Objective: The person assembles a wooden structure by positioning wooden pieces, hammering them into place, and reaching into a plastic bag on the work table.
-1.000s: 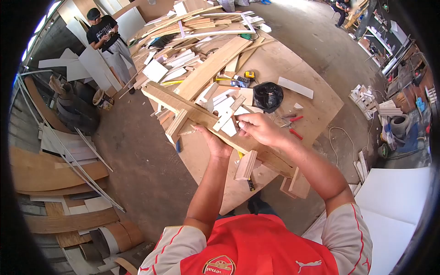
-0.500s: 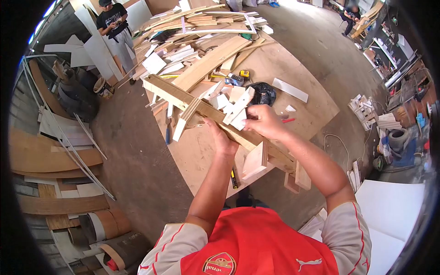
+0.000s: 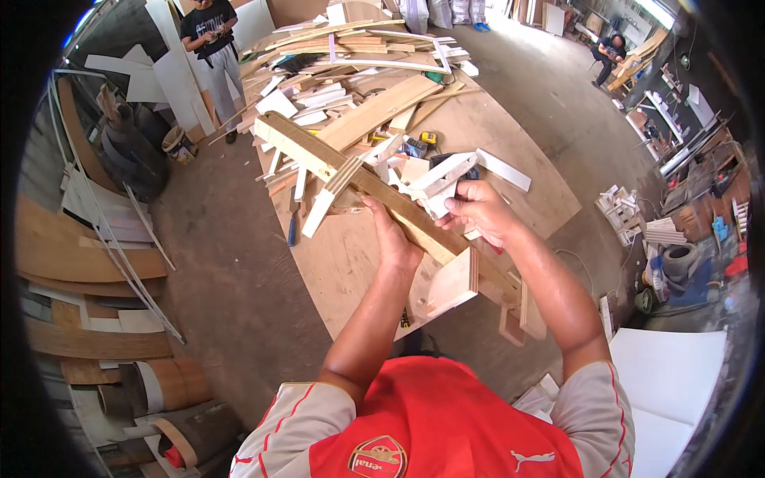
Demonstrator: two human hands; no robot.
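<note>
My left hand (image 3: 392, 239) is wrapped around the middle of a long wooden beam (image 3: 319, 157), which lies slanted over the near part of the worktable. In my right hand (image 3: 488, 213), pinched between thumb and fingers, is a white-faced wooden piece (image 3: 441, 187), tilted just beyond the beam. A plywood strip (image 3: 333, 196) crosses the beam to the left of my left hand. Toward the beam's near end a plywood block (image 3: 453, 284) sticks out, with further wooden pieces (image 3: 522, 319) below it.
Boards and offcuts (image 3: 351, 64) are heaped on the far part of the worktable (image 3: 522, 163). A yellow tape measure (image 3: 429, 138) and a blue-handled tool (image 3: 292, 229) lie on it. One person (image 3: 211, 40) stands at the far left; another (image 3: 610, 56) sits at the far right.
My right hand has shifted right with the white-faced piece, which is now turned flatter and further from the beam. My left hand keeps its hold on the beam. The camera view has shifted slightly.
</note>
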